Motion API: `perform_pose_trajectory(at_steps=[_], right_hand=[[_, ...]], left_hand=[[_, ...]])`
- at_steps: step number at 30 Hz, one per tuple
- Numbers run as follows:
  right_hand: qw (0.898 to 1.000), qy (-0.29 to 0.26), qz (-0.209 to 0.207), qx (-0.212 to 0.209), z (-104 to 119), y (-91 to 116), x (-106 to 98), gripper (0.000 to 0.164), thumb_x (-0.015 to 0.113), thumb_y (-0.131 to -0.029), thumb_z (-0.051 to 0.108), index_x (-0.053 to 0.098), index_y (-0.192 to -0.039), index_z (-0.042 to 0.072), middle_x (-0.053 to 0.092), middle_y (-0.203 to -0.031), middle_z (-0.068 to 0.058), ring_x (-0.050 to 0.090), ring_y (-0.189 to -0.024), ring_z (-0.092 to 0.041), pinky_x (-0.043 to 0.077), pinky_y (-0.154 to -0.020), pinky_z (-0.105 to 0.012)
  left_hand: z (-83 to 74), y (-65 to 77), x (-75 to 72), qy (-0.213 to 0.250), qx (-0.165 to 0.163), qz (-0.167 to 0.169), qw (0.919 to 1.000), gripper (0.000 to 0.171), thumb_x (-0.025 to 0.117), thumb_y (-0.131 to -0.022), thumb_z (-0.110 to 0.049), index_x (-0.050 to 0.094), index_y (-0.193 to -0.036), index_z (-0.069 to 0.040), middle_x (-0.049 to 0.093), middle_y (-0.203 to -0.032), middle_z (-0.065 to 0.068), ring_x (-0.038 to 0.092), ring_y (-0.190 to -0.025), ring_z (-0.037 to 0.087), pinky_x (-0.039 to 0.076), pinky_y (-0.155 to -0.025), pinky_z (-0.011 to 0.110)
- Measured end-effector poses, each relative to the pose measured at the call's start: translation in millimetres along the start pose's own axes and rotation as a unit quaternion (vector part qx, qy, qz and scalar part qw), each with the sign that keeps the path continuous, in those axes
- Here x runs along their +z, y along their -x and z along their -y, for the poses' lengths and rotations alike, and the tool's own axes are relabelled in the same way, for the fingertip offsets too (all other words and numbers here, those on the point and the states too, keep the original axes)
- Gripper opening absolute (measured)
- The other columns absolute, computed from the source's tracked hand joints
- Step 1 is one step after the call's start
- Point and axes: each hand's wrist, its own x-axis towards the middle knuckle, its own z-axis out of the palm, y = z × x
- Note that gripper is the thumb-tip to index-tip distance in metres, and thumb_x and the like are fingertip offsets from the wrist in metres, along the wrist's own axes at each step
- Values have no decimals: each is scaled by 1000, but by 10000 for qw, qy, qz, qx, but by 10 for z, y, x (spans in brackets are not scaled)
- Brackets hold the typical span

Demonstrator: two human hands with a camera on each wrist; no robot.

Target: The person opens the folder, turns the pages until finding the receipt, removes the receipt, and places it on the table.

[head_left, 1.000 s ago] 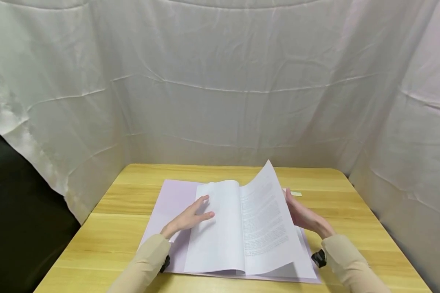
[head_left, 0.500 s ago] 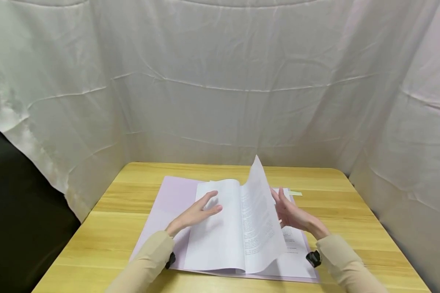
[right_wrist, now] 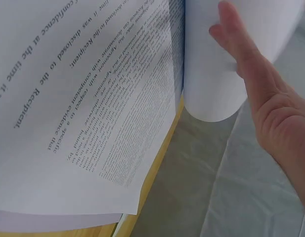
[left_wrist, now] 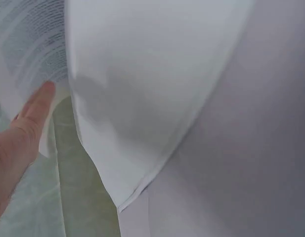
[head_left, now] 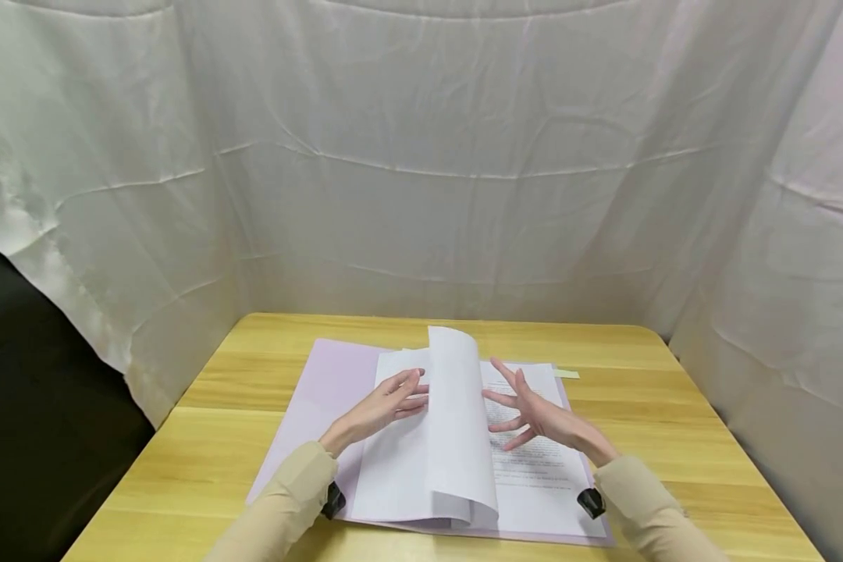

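Note:
A lilac folder (head_left: pixel 337 390) lies spread on the table, holding a stack of white sheets. One sheet (head_left: pixel 457 421) stands curled up mid-turn, its blank back facing right and its printed side (left_wrist: pixel 31 37) facing left. My left hand (head_left: pixel 379 410) is left of it, fingers extended and their tips hidden behind its edge. To its right is my right hand (head_left: pixel 544 417), fingers spread close to the blank back (right_wrist: pixel 211 79) and gripping nothing. Under that hand lies a printed page (head_left: pixel 534 484); on the left side rests a blank page back (head_left: pixel 393 476).
The wooden table (head_left: pixel 674 437) carries the folder near its front edge. A pale yellow-green tab (head_left: pixel 567 374) sticks out at the upper right of the papers. Light grey curtains (head_left: pixel 421 195) surround the table, with a black area (head_left: pixel 35 421) at the left.
The raised sheet has swung from right to left, uncovering the printed page beneath. My right hand has followed it leftward with fingers spreading; my left hand has moved slightly right to its edge.

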Motion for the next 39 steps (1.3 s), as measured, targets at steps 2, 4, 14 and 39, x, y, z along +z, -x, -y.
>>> perform_pose_trajectory(at_steps=[2,4,14,39], right_hand=[[10000,69,-44,24,-8,-7,22,64,-1,-100,65,-20,-157,42,4,-168,-24,45,-136,-55,55,-96,-61],[9998,183,-98,39,-16,-16,42,67,0,-100,66,-20,-158,39,7,-168,-25,43,-138,-55,55,-97,-60],[9954,774,-537,-174,-64,-12,15,60,4,-108,51,-3,-163,28,21,-165,-27,39,-142,-53,49,-106,-61],[9048,3123,-2889,191,-597,-102,-688,57,63,-99,21,44,-144,-8,47,-147,-35,40,-138,-55,35,-114,-67]], left_hand=[[10,-12,6,287,-102,-77,9995,73,36,-109,-43,11,-159,4,26,-160,33,38,-144,49,35,-121,53],[16,-24,16,436,-243,-275,9984,73,44,-108,-39,13,-159,2,26,-161,33,38,-144,49,36,-120,54],[48,-56,58,495,-706,-1525,9845,89,74,-84,-2,23,-156,1,45,-147,34,62,-121,36,51,-105,52],[282,115,-236,-1919,-511,-1964,9602,97,84,-77,-4,28,-156,-7,36,-156,30,49,-130,54,52,-97,62]])
